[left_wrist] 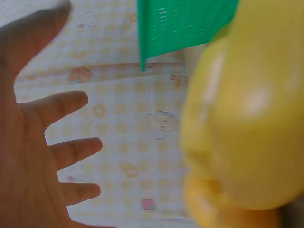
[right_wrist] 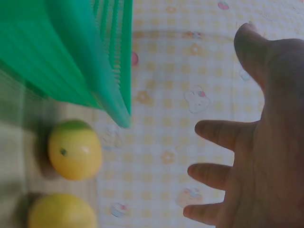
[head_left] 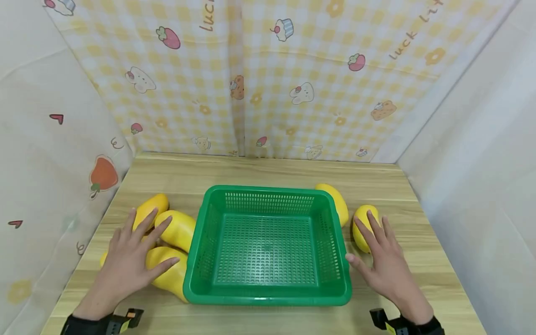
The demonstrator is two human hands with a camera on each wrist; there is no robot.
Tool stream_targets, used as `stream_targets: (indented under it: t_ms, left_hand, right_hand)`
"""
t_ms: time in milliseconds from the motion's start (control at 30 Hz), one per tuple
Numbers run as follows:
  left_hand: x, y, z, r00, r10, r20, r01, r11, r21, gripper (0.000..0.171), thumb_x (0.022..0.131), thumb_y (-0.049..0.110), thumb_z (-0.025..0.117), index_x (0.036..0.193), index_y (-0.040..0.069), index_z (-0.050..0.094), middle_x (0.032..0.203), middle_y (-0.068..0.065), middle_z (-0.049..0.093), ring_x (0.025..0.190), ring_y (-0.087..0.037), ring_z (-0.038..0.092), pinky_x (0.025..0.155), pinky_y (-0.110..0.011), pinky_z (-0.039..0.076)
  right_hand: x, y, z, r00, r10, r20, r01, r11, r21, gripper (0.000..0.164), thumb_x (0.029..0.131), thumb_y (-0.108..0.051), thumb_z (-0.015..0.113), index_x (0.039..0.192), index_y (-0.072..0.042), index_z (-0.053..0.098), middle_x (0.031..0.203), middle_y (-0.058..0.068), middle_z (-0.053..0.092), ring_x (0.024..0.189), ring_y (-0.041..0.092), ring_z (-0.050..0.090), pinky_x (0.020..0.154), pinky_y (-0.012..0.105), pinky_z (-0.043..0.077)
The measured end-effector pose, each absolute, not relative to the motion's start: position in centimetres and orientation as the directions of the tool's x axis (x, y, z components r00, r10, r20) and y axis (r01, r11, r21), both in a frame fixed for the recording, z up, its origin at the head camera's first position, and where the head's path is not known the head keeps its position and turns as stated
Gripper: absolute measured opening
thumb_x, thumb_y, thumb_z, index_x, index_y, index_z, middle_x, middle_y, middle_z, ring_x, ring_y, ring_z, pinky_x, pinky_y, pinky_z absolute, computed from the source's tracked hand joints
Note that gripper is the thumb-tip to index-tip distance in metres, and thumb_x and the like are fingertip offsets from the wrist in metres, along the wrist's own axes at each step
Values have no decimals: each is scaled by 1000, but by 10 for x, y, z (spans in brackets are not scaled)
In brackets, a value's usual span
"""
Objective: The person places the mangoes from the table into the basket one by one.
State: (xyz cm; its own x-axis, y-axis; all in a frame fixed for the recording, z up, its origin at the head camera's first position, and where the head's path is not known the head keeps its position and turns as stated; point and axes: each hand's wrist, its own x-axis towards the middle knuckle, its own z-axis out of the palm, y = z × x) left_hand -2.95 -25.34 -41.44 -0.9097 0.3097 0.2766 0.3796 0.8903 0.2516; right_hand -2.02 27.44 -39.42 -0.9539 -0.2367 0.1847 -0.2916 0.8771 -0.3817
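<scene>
On the wood-grain table [head_left: 268, 172] stands a green plastic basket [head_left: 266, 251], its perforated floor in full sight. Around nine o'clock from it lie several yellow mangoes [head_left: 177, 231], the nearest ones close against its wall. At two o'clock a farther mango [head_left: 340, 207] is partly hidden by the rim, and near three o'clock there is a nearer mango [head_left: 360, 241]. The person's left hand [head_left: 130, 263], at nine o'clock, is above the mangoes, fingers spread wide. The right hand [head_left: 383, 267], just past three, is also wide, beside the basket. At twelve o'clock hangs a yellow-and-white checked cloth [head_left: 268, 60].
</scene>
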Motion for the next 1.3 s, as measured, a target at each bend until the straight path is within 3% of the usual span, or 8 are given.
stream_targets:
  t_ms: [100,300,433,633,767,1100,1300]
  left_hand:
    - [-21,-258,-427,-918,282,278,360,886,293,88,75,51,75,149,21,36,149,-17,31,140,-47,3,91,-78,17]
    - [-8,-262,-446,-919,287,269,376,841,389,80,73,34,82,142,16,45,140,-24,37,134,-55,17,101,-70,18]
    - [-2,-260,-452,-917,320,237,393,827,402,77,72,26,83,140,19,48,143,-20,37,134,-51,19,102,-69,19]
    - [1,-259,-454,-910,375,177,414,843,345,72,69,32,85,134,25,55,144,-11,41,134,-46,26,94,-73,24]
    - [0,-259,-456,-912,388,133,410,857,312,75,65,37,86,133,27,56,142,-12,43,130,-46,30,90,-70,28]
    - [-6,-260,-451,-922,387,19,376,882,283,81,60,36,88,134,26,55,140,-16,41,128,-47,31,88,-72,29]
    - [-8,-255,-451,-931,363,-42,344,910,231,83,61,35,88,135,20,54,138,-20,42,120,-44,39,90,-70,31]
  right_hand:
    - [-12,270,-404,-960,-214,181,-273,862,-428,77,87,-38,68,151,-20,30,157,16,15,140,47,5,86,80,20]
    - [-6,262,-423,-969,-167,180,-234,852,-468,68,90,-32,66,148,-11,36,152,20,25,134,48,20,90,73,28]
    - [-2,255,-428,-982,-130,134,-180,854,-488,60,95,-30,61,145,-5,38,146,22,33,130,44,28,90,68,35]
    - [6,242,-432,-996,-80,33,-85,809,-582,59,97,-31,58,145,-5,35,129,17,47,101,28,51,76,42,52]
    - [5,237,-435,-998,-55,2,-45,798,-601,61,96,-36,58,143,-5,36,107,7,54,84,15,52,66,29,52]
    - [0,232,-434,-1000,-11,-4,-6,782,-623,63,96,-38,57,144,-3,34,83,1,55,70,13,54,60,26,50]
    - [-3,231,-437,-998,20,-57,51,790,-612,65,96,-40,55,144,-2,33,75,1,52,63,12,48,55,26,44]
